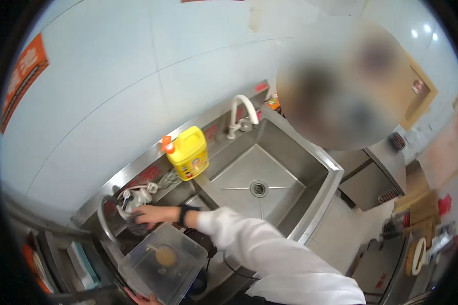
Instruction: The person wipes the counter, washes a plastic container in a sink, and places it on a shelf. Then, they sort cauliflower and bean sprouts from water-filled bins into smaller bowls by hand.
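Note:
A clear plastic box [188, 277] is tilted over the left sink, with a round tan thing [165, 256] showing in or through it. Fingers of my left hand [142, 299] grip its lower edge at the bottom of the view. My right hand [155, 214], with a black wristband [186, 213] and white sleeve, reaches across above the box. Its fingers curl over a dark grey, scrubber-like bundle [137, 226] beside the curved metal faucet [103, 218]. What exactly they hold is partly hidden. White fittings [136, 198] sit just behind those fingers.
A yellow jug [191, 155] with an orange top stands on the ledge between the sinks. At right is a large steel sink [285, 173] with a white faucet [244, 104]. Grey bins [61, 254] are at lower left. A black cord [234, 269] hangs below my sleeve.

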Motion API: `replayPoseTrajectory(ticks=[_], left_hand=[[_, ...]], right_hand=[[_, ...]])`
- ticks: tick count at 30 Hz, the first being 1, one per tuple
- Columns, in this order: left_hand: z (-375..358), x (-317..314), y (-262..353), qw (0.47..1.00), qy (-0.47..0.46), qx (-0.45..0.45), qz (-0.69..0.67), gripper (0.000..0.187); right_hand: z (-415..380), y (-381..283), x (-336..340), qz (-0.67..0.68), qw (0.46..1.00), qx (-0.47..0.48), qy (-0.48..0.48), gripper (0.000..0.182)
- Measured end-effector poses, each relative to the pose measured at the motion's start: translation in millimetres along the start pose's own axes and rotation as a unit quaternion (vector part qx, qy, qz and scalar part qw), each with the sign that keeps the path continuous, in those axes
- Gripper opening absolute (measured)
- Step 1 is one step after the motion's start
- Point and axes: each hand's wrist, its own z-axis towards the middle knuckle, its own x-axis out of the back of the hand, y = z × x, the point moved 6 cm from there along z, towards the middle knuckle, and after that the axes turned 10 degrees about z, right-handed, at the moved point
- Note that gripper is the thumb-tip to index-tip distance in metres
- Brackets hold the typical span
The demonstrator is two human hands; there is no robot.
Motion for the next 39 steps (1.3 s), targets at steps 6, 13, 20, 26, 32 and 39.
replayPoseTrajectory(ticks=[6,13,20,26,32,39], left_hand=[[27.1,-34.7,-100.6,0.926,0.036,0.299,-0.23,0.068],[39.0,-85.6,-107.2,0.874,-0.077,0.292,-0.381,0.077],[36.3,-93.4,-120.9,0.846,-0.061,0.294,-0.44,0.09],[36.8,-93.8,-101.9,0.836,-0.06,0.278,-0.47,0.086],[5.1,-60.9,-189.9,0.884,-0.009,0.258,-0.391,0.074],[6.9,-151.1,-189.3,0.888,-0.171,0.371,-0.213,0.066]], right_hand=[[-179.3,-20.5,190.0,-0.107,0.947,0.036,0.301,0.034],[-130.0,-4.2,341.1,-0.44,0.652,0.121,0.606,0.069],[-132.4,7.6,379.3,-0.613,0.592,0.095,0.515,0.038],[-130.9,6.8,119.9,-0.173,0.962,0.06,0.203,0.035],[-102.9,21.8,8.5,-0.223,0.951,0.092,0.193,0.064],[-112.2,-21.5,-20.1,-0.32,0.913,0.203,0.153,0.067]])
